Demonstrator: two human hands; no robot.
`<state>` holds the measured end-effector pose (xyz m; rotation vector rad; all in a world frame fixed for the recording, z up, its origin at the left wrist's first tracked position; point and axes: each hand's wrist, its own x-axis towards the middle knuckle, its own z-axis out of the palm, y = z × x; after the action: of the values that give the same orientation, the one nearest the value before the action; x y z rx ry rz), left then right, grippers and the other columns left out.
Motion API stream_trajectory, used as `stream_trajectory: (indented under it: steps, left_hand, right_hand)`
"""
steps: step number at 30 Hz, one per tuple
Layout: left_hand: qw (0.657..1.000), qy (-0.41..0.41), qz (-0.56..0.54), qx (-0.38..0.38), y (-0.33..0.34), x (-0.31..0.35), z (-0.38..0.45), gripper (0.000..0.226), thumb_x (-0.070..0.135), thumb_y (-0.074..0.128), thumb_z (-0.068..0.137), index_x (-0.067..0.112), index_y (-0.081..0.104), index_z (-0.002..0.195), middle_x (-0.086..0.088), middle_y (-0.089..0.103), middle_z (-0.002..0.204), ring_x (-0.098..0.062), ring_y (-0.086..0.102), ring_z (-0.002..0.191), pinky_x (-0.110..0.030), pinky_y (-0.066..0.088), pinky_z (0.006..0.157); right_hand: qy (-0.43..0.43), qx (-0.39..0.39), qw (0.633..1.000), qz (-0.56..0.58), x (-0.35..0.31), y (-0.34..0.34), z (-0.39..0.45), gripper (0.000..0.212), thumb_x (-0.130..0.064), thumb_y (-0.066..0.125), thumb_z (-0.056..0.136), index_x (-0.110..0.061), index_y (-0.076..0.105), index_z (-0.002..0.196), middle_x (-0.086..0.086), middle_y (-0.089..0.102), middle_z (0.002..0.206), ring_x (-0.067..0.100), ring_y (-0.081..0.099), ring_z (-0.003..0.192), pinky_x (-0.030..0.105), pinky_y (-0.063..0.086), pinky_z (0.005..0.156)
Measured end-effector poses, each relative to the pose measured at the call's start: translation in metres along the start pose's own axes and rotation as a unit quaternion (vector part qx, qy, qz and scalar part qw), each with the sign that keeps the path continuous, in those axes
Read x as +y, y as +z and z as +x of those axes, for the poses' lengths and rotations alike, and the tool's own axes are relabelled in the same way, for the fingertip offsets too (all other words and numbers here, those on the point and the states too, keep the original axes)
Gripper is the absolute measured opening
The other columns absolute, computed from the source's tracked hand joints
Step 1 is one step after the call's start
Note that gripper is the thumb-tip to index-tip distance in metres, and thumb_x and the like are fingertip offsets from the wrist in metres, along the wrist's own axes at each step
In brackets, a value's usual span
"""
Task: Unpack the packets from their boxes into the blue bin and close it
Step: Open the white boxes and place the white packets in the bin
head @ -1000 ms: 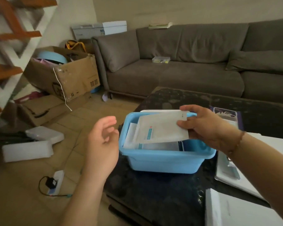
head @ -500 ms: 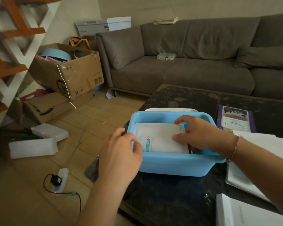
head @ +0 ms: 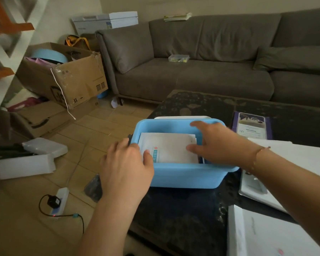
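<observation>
Room: living room with a grey sofa [head: 211,58], a tiled floor and a dark table [head: 192,209] close to the camera.
Head view, bin: the blue bin [head: 183,174] sits on the dark table with no lid on it.
Head view, packets: the top white packet [head: 170,148] lies flat inside the bin on a pile of other packets. A second ago it was held up above the bin, so it has just gone in.
Left hand: the left hand [head: 127,163] is now at the bin's left edge, with its thumb on the top packet. A second ago it was in the air, away from the bin. Fingers look loosely bent; I judge it is pushing down, not holding.
Right hand: the right hand [head: 216,143] reaches over the bin with spread, fairly straight fingers, and its thumb rests on the packet's right side. It was pinching the packet before; now it holds nothing.
Lid: a white flat thing [head: 181,117] peeks out just behind the bin. It may be the lid; I cannot tell.
Boxes: white boxes [head: 284,233] and a purple box [head: 251,124] lie on the table to the right.
Task meaning: one more packet is in. I think more boxes may need emptying, and the bin is not yet closed.
</observation>
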<state>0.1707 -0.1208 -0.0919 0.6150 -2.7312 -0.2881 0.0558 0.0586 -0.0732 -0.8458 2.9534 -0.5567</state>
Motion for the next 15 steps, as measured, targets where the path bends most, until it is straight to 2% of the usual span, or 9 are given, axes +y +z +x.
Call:
stream_trajectory:
  steps: [2,3,5,7,9,10,13,15]
  left_hand:
    - [0.999,0.025,-0.026,0.039,-0.001,0.002,-0.003,0.035,0.040,0.049,0.094,0.017,0.067,0.114,0.000,0.057,0.130,-0.021,0.049,0.120,-0.040,0.046,0.095]
    - [0.995,0.054,-0.052,0.072,-0.002,0.004,-0.007,0.034,0.037,0.052,0.093,0.016,0.067,0.115,0.000,0.058,0.129,-0.022,0.050,0.121,-0.038,0.045,0.094]
    - [0.973,0.137,-0.129,0.131,-0.005,0.012,-0.019,0.026,0.032,0.053,0.091,0.016,0.069,0.104,0.002,0.063,0.113,-0.016,0.056,0.107,-0.027,0.045,0.083]
    - [0.953,0.199,-0.193,0.119,-0.006,0.022,-0.039,0.019,0.033,0.052,0.092,0.022,0.066,0.087,0.011,0.063,0.086,-0.005,0.057,0.079,-0.018,0.045,0.068]
    - [0.963,0.201,-0.178,0.021,0.003,0.031,-0.064,0.020,0.040,0.053,0.089,0.027,0.060,0.075,0.013,0.057,0.062,-0.006,0.053,0.059,-0.022,0.046,0.055]
    - [0.969,0.194,-0.144,-0.050,0.008,0.035,-0.076,0.023,0.043,0.053,0.089,0.026,0.059,0.074,0.011,0.056,0.058,-0.008,0.054,0.058,-0.027,0.047,0.055]
    - [0.952,0.196,-0.078,-0.223,0.033,0.044,-0.102,0.016,0.040,0.050,0.094,0.032,0.063,0.088,0.013,0.064,0.078,-0.006,0.059,0.080,-0.027,0.050,0.070]
    - [0.926,0.199,-0.089,-0.307,0.049,0.053,-0.108,0.012,0.032,0.054,0.095,0.032,0.066,0.093,0.014,0.066,0.081,-0.005,0.062,0.079,-0.023,0.050,0.070]
  right_hand:
    - [-0.040,0.133,0.989,0.053,0.005,-0.015,-0.031,0.053,-0.044,0.061,0.088,-0.029,0.046,0.137,-0.006,0.067,0.084,0.006,0.058,0.069,0.015,0.044,0.065]
    - [-0.064,0.186,0.976,0.089,0.008,-0.020,-0.054,0.046,-0.044,0.060,0.087,-0.031,0.051,0.130,-0.010,0.064,0.074,0.006,0.060,0.066,0.013,0.046,0.059]
    - [-0.088,0.222,0.964,0.119,0.018,-0.017,-0.110,0.032,-0.049,0.057,0.088,-0.036,0.056,0.117,-0.014,0.059,0.067,0.005,0.060,0.067,0.014,0.049,0.058]
    - [-0.066,0.215,0.971,0.086,0.031,0.003,-0.161,0.029,-0.057,0.055,0.083,-0.036,0.063,0.099,-0.019,0.055,0.065,0.003,0.056,0.058,0.015,0.047,0.052]
    - [-0.044,0.187,0.981,-0.010,0.041,0.029,-0.196,0.035,-0.069,0.051,0.078,-0.036,0.064,0.078,-0.021,0.051,0.061,-0.003,0.050,0.053,0.015,0.045,0.048]
    - [-0.049,0.174,0.982,-0.051,0.045,0.043,-0.207,0.040,-0.072,0.047,0.079,-0.036,0.061,0.070,-0.020,0.050,0.058,-0.002,0.049,0.051,0.018,0.044,0.045]
    - [-0.075,0.211,0.968,-0.117,0.054,0.086,-0.226,0.052,-0.070,0.032,0.091,-0.030,0.050,0.062,-0.009,0.046,0.051,0.013,0.049,0.045,0.024,0.041,0.039]
    - [-0.092,0.210,0.963,-0.139,0.054,0.101,-0.227,0.057,-0.072,0.049,0.082,-0.022,0.048,0.055,-0.003,0.042,0.049,0.019,0.046,0.042,0.026,0.039,0.036]
